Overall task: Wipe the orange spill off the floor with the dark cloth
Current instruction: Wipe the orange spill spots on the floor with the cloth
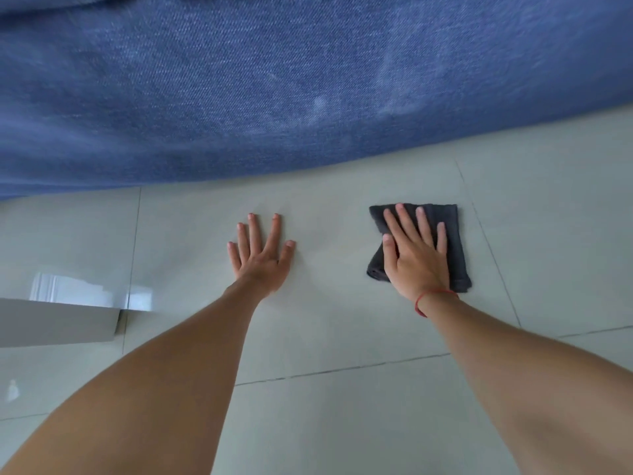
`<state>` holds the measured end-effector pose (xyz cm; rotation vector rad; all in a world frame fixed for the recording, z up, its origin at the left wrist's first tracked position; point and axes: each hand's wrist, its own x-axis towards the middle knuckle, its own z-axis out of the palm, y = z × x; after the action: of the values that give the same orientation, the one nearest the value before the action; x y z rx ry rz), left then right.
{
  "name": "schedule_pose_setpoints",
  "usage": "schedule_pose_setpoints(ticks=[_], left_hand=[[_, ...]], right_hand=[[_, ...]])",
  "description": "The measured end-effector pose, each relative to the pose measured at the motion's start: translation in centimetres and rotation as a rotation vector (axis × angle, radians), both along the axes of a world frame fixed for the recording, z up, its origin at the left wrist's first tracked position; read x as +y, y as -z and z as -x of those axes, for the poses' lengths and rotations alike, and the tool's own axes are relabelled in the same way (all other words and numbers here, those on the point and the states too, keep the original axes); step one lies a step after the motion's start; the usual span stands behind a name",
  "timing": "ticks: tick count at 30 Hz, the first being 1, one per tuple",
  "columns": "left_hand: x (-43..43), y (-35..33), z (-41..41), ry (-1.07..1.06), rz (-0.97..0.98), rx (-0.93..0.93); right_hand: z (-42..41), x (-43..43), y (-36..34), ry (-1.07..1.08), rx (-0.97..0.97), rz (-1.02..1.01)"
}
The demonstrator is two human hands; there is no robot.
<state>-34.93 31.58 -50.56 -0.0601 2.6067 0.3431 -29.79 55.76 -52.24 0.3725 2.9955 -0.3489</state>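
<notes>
A folded dark grey cloth (454,241) lies flat on the pale tiled floor (325,320) at the right. My right hand (416,255) presses palm-down on top of it, fingers spread, a red string around the wrist. My left hand (262,255) rests flat on the bare tile to the left of the cloth, fingers apart, holding nothing. No orange spill shows on the visible floor; the patch under the cloth is hidden.
A large blue fabric surface (274,90) fills the upper half and overhangs the floor just beyond my fingertips. A white box-like object (58,320) stands at the left edge, with a bright reflection on the tile beside it. Dark grout lines cross the floor.
</notes>
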Motion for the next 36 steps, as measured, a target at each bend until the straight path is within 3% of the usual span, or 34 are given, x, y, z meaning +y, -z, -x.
schedule_pose_setpoints(ticks=[5,13,17,19,22,29,36], left_hand=[[0.1,0.1,0.0,0.002,0.011,0.013],[0.0,-0.5,0.5,0.001,0.001,-0.06],[-1.8,-0.8,-0.6,0.005,-0.047,0.101],[-4.1,-0.8,-1.7,-0.033,-0.015,0.179],[-8.2,-0.7,-3.0,-0.142,0.063,0.103],[-9.4,0.0,-3.3,-0.219,0.019,0.028],[-9.8,0.3,-3.1,-0.224,-0.018,0.009]], right_hand=[[3.4,-4.3,-0.2,0.199,-0.026,0.055],[0.2,-11.6,-0.1,-0.174,0.047,0.088],[-3.3,-7.9,0.0,-0.373,0.062,0.052],[-4.2,-5.3,0.0,-0.322,0.055,0.027],[-3.8,-3.0,-0.2,-0.119,0.015,0.003],[1.3,-8.2,-0.4,0.196,-0.049,0.05],[2.6,-19.4,-0.3,-0.18,0.033,0.074]])
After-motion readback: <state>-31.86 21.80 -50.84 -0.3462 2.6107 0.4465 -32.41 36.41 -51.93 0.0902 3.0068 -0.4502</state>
